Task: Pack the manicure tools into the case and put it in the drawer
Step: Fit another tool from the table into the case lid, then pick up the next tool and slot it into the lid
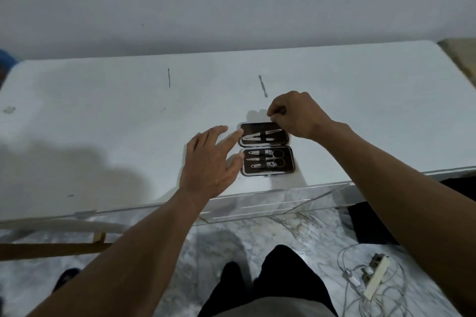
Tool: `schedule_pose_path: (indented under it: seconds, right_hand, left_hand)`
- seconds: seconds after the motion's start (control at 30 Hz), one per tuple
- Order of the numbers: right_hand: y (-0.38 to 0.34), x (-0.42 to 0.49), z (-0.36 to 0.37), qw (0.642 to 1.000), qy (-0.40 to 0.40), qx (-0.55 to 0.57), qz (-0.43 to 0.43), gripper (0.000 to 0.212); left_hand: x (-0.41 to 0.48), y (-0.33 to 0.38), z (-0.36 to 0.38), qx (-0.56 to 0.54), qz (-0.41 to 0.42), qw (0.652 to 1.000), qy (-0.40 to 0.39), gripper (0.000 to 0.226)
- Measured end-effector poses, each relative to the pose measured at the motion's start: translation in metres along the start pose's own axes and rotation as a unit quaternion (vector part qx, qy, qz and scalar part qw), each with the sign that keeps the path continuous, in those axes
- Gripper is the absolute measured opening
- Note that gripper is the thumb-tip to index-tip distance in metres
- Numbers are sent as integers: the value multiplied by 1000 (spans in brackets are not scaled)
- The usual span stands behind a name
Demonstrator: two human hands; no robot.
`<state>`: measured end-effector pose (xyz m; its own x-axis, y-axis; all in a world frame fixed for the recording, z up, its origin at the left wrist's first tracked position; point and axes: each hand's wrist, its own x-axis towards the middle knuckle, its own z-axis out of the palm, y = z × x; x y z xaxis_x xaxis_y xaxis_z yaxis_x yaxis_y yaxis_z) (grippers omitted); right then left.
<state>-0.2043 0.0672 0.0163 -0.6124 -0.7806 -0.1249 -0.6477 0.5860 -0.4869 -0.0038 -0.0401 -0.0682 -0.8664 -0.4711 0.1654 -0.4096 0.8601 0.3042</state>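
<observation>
A dark manicure case (265, 148) lies unfolded flat on the white table (103, 123), near its front edge. Its near half holds clippers and small scissors under straps; its far half holds two silver tools. My left hand (211, 162) rests with spread fingers against the case's left side, fingertips touching both halves. My right hand (293, 114) hovers at the far half's upper right corner, fingers curled and pinched; what it pinches is hidden. Two thin metal tools lie loose farther back: one (262, 86) just beyond my right hand, one (169, 78) to the left.
A clear acrylic drawer (270, 203) stands pulled out below the table's front edge, under the case. On the marble floor at the right lie a power strip (376, 278) and tangled cables. My legs show below. A wall rises behind the table.
</observation>
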Motion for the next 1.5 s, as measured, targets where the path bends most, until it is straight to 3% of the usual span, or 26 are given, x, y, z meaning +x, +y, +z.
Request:
schedule_pose_path:
  seconds: [0.3, 0.63, 0.93, 1.17, 1.27, 1.37, 1.5]
  right_hand:
    - [-5, 38, 11, 996, 43, -36, 64, 18]
    - [-6, 104, 16, 992, 13, -121, 30, 21]
    - [-20, 112, 12, 987, 23, -82, 135, 22]
    - [-19, 85, 12, 987, -17, -82, 141, 18]
    - [-14, 72, 15, 988, 6, -43, 146, 4]
    - [-6, 54, 16, 989, 44, -38, 138, 23]
    - [1, 22, 10, 985, 103, 33, 131, 26]
  left_hand:
    - [0, 2, -4, -29, -7, 1000, -8, 49]
    - [3, 1, 1, -27, -14, 1000, 8, 46]
    - [5, 3, -3, -32, -15, 999, 6, 48]
    - [4, 4, -4, -31, -22, 999, 5, 48]
    - [4, 4, -4, -26, -21, 999, 20, 46]
    - [4, 4, -3, -14, -19, 1000, 19, 47]
    - [4, 3, -2, -10, -11, 1000, 20, 48]
